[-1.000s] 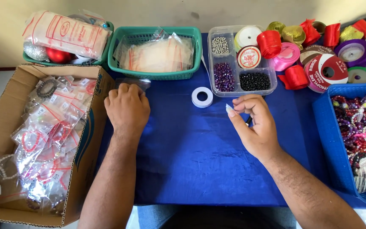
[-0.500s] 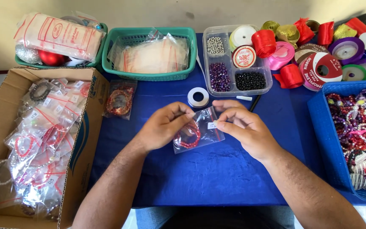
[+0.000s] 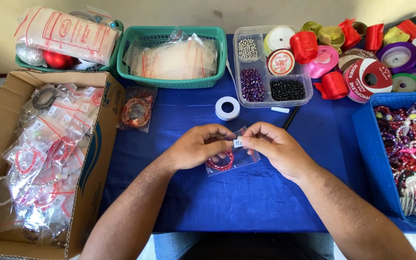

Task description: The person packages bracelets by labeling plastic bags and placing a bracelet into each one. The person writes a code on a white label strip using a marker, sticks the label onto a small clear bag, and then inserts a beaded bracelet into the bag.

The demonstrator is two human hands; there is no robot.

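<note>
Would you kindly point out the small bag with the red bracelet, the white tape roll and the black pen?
small bag with the red bracelet (image 3: 223,162), head view, on the red beads inside the bag.
white tape roll (image 3: 227,109), head view, on its white rim.
black pen (image 3: 291,118), head view, on the middle of its barrel.

Blue-clothed table (image 3: 246,202) under green basket (image 3: 173,79), bead tray (image 3: 271,98), tape roll (image 3: 227,108).

A second earlier the left hand (image 3: 196,147) lay on a bagged bracelet by the cardboard box (image 3: 99,159) and the right hand (image 3: 273,149) hovered alone over the bench (image 3: 246,202). Both then met at mid-bench on a small clear bag (image 3: 232,156) holding a red bracelet (image 3: 220,162). Over the last half second the hands drew closer together, bunching the bag's top between them; another bagged bracelet (image 3: 136,110) lay uncovered beside the box.
</note>
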